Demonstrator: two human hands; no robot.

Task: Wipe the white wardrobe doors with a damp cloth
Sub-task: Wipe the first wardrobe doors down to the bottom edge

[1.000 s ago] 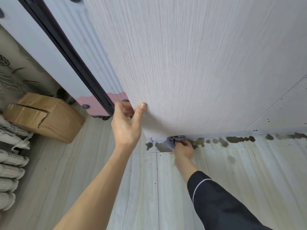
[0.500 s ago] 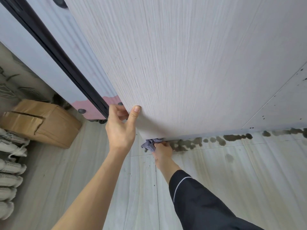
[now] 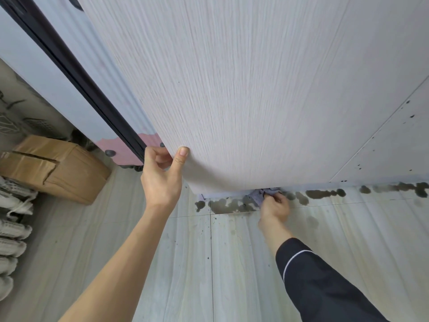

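A white wood-grain wardrobe door [image 3: 243, 89] fills the upper view, swung out from the frame. My left hand [image 3: 161, 177] grips its free lower edge, thumb on the front face and fingers curled behind. My right hand [image 3: 275, 205], in a dark sleeve, holds a crumpled pale purple cloth [image 3: 261, 195] against the door's bottom edge near the floor. Most of the cloth is hidden under the door and my fingers.
Dark wet blotches [image 3: 325, 194] run along the pale tiled floor under the door. A cardboard box [image 3: 53, 168] sits at the left, with several white shoes [image 3: 11, 228] beside it. A black frame strip [image 3: 76, 77] and a pink panel [image 3: 123, 151] lie behind the door.
My right hand slid the cloth left along the bottom edge to the door's corner, then back to the right. My left hand kept its grip on the door edge.
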